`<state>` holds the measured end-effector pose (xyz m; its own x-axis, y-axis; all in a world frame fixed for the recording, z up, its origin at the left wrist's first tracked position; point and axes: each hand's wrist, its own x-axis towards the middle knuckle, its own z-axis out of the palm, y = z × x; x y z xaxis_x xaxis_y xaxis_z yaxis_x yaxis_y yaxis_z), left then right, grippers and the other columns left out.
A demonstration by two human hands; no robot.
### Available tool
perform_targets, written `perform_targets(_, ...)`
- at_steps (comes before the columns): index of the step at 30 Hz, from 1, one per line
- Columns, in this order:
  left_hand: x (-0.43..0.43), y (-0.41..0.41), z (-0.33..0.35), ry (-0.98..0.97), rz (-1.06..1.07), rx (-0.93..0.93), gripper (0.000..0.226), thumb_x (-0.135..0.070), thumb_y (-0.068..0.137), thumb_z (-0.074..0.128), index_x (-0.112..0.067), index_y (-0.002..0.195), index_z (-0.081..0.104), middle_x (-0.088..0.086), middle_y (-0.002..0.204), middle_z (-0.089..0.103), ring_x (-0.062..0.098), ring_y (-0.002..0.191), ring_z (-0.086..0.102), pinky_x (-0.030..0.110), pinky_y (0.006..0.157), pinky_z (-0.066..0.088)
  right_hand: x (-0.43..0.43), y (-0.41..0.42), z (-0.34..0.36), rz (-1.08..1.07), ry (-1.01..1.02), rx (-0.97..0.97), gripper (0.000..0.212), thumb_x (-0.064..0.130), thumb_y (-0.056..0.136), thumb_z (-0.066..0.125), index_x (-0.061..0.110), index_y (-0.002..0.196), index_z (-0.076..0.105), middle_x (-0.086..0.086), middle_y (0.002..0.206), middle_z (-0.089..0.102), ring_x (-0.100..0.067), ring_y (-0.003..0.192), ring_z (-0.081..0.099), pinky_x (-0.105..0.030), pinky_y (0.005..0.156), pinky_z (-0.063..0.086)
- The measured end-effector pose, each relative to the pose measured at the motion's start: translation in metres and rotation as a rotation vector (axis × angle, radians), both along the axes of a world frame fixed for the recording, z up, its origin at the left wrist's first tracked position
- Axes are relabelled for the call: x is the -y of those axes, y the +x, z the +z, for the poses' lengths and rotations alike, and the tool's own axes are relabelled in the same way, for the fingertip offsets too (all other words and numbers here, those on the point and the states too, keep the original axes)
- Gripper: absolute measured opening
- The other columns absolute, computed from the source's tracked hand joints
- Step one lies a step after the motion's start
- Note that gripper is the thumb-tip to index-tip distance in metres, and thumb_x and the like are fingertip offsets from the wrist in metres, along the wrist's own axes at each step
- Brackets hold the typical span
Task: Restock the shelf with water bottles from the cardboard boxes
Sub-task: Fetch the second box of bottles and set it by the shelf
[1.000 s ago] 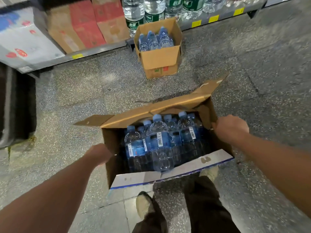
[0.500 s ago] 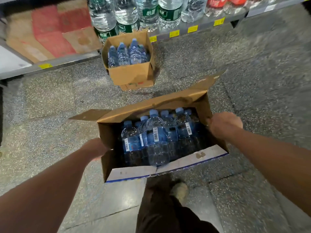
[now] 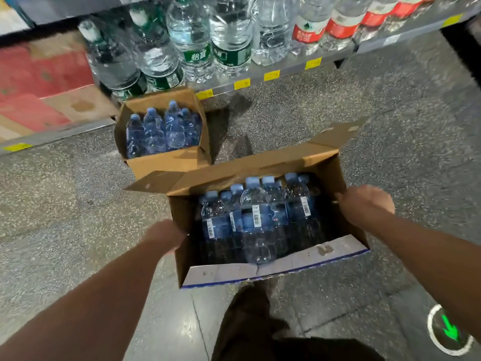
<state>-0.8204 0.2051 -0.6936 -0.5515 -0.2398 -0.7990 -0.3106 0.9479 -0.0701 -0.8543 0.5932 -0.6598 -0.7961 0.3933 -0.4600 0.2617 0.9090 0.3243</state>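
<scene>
Many water bottles [image 3: 256, 220] stand in the cardboard box [image 3: 286, 265] at 6 o'clock; our left hand [image 3: 166, 237] and right hand [image 3: 365, 204], arms outstretched, clasp its side walls with curled fingers. At 11 o'clock, a second box [image 3: 166, 164] sits before the shelf [image 3: 289, 70].

We reach both bare arms forward and down, forearms straight. Our left hand [image 3: 166, 237] holds the left wall of the box [image 3: 260, 272], back of the hand up, fingers hidden. Our right hand [image 3: 365, 204] grips the right wall, curled into a fist over its edge.
</scene>
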Motion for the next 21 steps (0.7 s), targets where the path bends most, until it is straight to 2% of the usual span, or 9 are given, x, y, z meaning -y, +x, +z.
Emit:
perform_targets(4,-0.026,-0.051,0.001,-0.001,-0.038,0.014,0.041,-0.036,0.098,0.040,-0.011,0.126,0.058,0.014,0.125,0.060,0.029,0.116,0.057,0.032,0.090,0.046,-0.027,-0.050,-0.004,-0.049,0.001,0.004,0.041,0.047,0.095,0.040,0.017,0.106,0.067,-0.009,0.105,0.065,-0.030,0.098,0.062,-0.033,0.065,0.041)
perform_targets(8,-0.053,-0.097,-0.001,-0.034,-0.108,0.080,0.045,-0.043,0.097,0.044,-0.008,0.122,0.060,0.015,0.124,0.061,0.031,0.115,0.057,0.035,0.093,0.046,-0.052,-0.104,-0.006,0.010,-0.033,0.021,0.040,0.044,0.097,0.040,0.016,0.109,0.066,-0.010,0.111,0.065,-0.031,0.104,0.061,-0.034,0.069,0.044)
perform_targets(11,-0.077,-0.125,0.001,-0.076,-0.111,0.077,0.042,-0.038,0.099,0.042,-0.009,0.124,0.059,0.013,0.126,0.060,0.029,0.116,0.057,0.034,0.092,0.046,-0.071,-0.145,-0.009,0.012,-0.112,0.045,0.042,0.043,0.097,0.039,0.013,0.113,0.064,-0.012,0.118,0.062,-0.033,0.109,0.059,-0.037,0.075,0.045)
perform_targets(13,-0.089,-0.140,0.001,-0.106,-0.142,0.065,0.040,-0.035,0.099,0.040,-0.011,0.126,0.058,0.013,0.128,0.058,0.028,0.118,0.055,0.033,0.093,0.045,-0.086,-0.171,-0.014,0.024,-0.161,0.041,0.040,0.042,0.096,0.040,0.013,0.109,0.064,-0.013,0.115,0.062,-0.033,0.107,0.059,-0.035,0.073,0.042)
perform_targets(15,-0.103,-0.159,0.000,-0.117,-0.161,0.054,0.038,-0.030,0.100,0.039,-0.013,0.127,0.058,0.012,0.129,0.057,0.028,0.119,0.055,0.034,0.093,0.045,-0.101,-0.194,-0.019,0.055,-0.193,0.046,0.038,0.039,0.097,0.039,0.013,0.106,0.065,-0.014,0.114,0.063,-0.034,0.105,0.060,-0.034,0.077,0.045)
perform_targets(16,-0.109,-0.169,-0.001,-0.121,-0.176,0.053,0.037,-0.028,0.100,0.039,-0.013,0.126,0.059,0.013,0.129,0.058,0.028,0.119,0.055,0.034,0.093,0.045,-0.108,-0.205,-0.021,0.097,-0.195,0.051,0.037,0.037,0.098,0.038,0.014,0.104,0.067,-0.013,0.112,0.064,-0.033,0.104,0.060,-0.033,0.078,0.046)
perform_targets(18,-0.122,-0.189,-0.005,-0.125,-0.193,0.058,0.036,-0.027,0.099,0.039,-0.012,0.125,0.059,0.014,0.127,0.059,0.030,0.117,0.056,0.035,0.091,0.046,-0.119,-0.224,-0.019,0.194,-0.180,0.065,0.034,0.033,0.100,0.037,0.017,0.097,0.067,-0.009,0.101,0.065,-0.031,0.100,0.062,-0.030,0.070,0.046)
perform_targets(20,-0.134,-0.208,-0.013,-0.117,-0.195,0.052,0.036,-0.025,0.099,0.039,-0.009,0.124,0.058,0.014,0.126,0.059,0.031,0.117,0.056,0.036,0.091,0.046,-0.131,-0.245,-0.021,0.216,-0.204,0.074,0.034,0.031,0.101,0.034,0.015,0.088,0.061,-0.009,0.081,0.056,-0.030,0.086,0.059,-0.027,0.058,0.039)
perform_targets(21,-0.140,-0.217,-0.019,-0.110,-0.192,0.054,0.035,-0.024,0.099,0.039,-0.009,0.125,0.057,0.015,0.126,0.059,0.031,0.116,0.056,0.036,0.090,0.046,-0.137,-0.255,-0.024,0.209,-0.200,0.078,0.036,0.033,0.100,0.034,0.012,0.086,0.059,-0.008,0.075,0.050,-0.029,0.077,0.054,-0.029,0.057,0.036)
